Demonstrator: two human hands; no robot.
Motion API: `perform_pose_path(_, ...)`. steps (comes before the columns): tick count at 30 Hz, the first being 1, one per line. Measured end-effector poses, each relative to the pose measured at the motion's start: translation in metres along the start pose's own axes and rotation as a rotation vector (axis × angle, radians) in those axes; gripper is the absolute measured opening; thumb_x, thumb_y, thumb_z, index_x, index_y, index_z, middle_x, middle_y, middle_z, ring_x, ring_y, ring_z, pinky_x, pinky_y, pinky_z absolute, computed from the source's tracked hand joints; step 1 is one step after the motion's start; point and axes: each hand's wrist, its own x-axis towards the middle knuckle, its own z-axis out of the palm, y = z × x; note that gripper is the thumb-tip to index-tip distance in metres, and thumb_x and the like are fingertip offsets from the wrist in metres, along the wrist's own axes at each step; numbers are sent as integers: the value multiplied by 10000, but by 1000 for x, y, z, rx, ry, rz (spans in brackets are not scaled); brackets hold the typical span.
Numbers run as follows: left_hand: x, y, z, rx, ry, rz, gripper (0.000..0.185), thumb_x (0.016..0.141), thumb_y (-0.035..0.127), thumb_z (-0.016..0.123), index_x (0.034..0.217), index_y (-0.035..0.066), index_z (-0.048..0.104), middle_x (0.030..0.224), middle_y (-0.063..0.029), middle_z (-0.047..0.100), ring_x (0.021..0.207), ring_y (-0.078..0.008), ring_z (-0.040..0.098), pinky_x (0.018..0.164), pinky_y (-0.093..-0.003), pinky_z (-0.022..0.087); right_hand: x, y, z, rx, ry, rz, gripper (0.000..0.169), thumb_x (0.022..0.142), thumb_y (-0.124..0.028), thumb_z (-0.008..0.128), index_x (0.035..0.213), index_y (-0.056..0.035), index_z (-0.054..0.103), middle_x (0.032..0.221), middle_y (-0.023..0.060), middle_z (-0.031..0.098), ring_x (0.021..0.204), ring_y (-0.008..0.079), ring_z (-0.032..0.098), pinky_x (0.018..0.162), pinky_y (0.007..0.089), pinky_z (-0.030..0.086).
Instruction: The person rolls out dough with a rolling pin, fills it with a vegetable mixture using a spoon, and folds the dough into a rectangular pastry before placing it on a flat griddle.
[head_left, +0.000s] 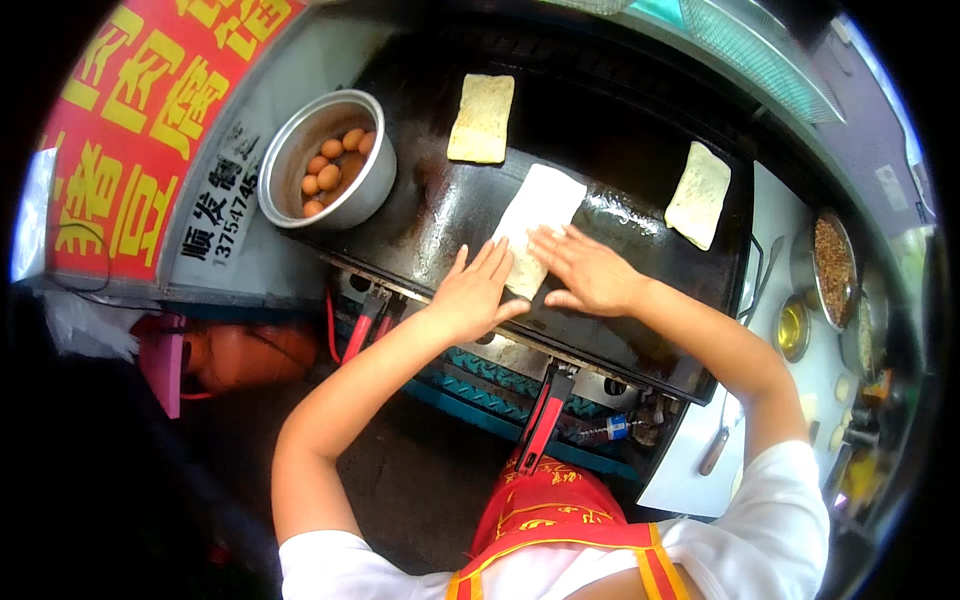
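Observation:
A long white sheet of dough (541, 196) lies on the black griddle (600, 157) in front of me. My left hand (474, 294) rests with its fingertips on the dough's left edge, palm down. My right hand (589, 271) lies flat, its fingertips on the right side of the same sheet. Neither hand is closed around anything, and the fingers cover part of the dough. One rectangular flatbread (481, 118) lies farther back on the griddle, and another flatbread (698, 196) is at its right side.
An aluminium pot (382, 180) with several brown eggs (328, 177) stands at the griddle's left end. On the right counter are a bowl of minced filling (831, 262), a bowl of yellow oil (792, 328) and a wooden-handled scraper (713, 451). Red-handled griddle grips (541, 424) jut out in front.

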Motion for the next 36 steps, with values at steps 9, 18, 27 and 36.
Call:
perform_pose_path(9, 73, -7, 10, 30, 68, -69, 804, 994, 566, 354, 1518, -30, 229, 1594, -191, 219, 1496, -311, 157, 1197, -536, 72, -14, 37, 2, -114, -154, 42, 911, 896, -646, 489, 1484, 27, 309, 1570, 169, 290, 1472, 299, 237, 1202, 474, 179)
perform_pose_path(18, 117, -2, 26, -34, 195, -127, 730, 1010, 506, 337, 1541, 22, 206, 1626, -124, 162, 1511, -270, 106, 1204, -538, 29, -2, 30, -20, -105, -15, 248, 882, 888, -596, 551, 1423, 83, 374, 1525, 223, 345, 1449, 354, 273, 1191, 486, 201)
perform_pose_path(27, 106, -12, 14, 153, 97, -241, 713, 1006, 491, 361, 1522, 9, 261, 1604, -158, 218, 1506, -301, 118, 1204, -532, 25, -140, -51, -99, 168, 93, 649, 602, 878, -307, 692, 1362, -2, 506, 1536, 197, 343, 1442, 371, 288, 1178, 468, 258)
perform_pose_path(36, 195, -100, -17, -28, 596, -390, 658, 971, 377, 506, 1486, 7, 333, 1575, -190, 270, 1472, -383, 191, 1174, -570, 168, -271, -125, -94, 378, 347, 1187, 421, 813, -69, 676, 1224, 9, 629, 1351, 204, 573, 1273, 372, 530, 1078, 438, 406)
